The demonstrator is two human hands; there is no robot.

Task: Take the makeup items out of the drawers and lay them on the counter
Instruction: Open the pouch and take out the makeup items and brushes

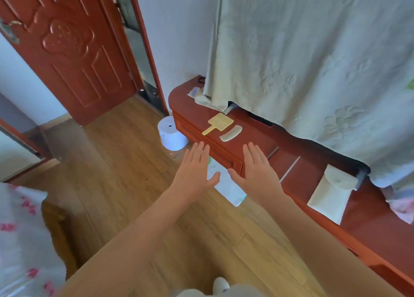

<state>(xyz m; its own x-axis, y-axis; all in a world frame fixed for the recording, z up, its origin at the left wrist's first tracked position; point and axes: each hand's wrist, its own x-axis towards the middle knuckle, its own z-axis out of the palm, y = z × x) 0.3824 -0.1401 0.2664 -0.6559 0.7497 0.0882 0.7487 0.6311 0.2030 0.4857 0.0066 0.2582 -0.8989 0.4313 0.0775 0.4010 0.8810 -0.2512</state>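
A flowered bed cover (20, 229) lies far left of the counter (298, 180), and a red door (67, 50) stands open behind it. A white round stool (171, 135) sits on the wood floor (112, 162) just beside the counter's left end.

The left hand (195, 166) hovers palm down over the floor, just off the counter's front edge. Its fingers (199, 150) are straight and spread, and they hold nothing. Their tips reach close to the drawer front (190, 128), which looks closed. A white sheet (226, 189) lies on the floor below the counter, between the two hands.

The right hand (257, 171) is flat and palm down over the counter's front edge. Its fingers (253, 153) are also straight and spread, and they grip nothing.

On the counter top, beyond the fingertips of both hands and clear of them, lie a yellow hand mirror (217, 124) and a white curved comb (230, 131). The comb is just beside the mirror and nearer the right hand.

Further right on the counter lies a white pouch (331, 191) with its flap closed, well apart from the hands. A pale green cloth (313, 72) hangs over whatever stands at the back of the counter. A pink cloth (403, 207) shows at the counter's far right.
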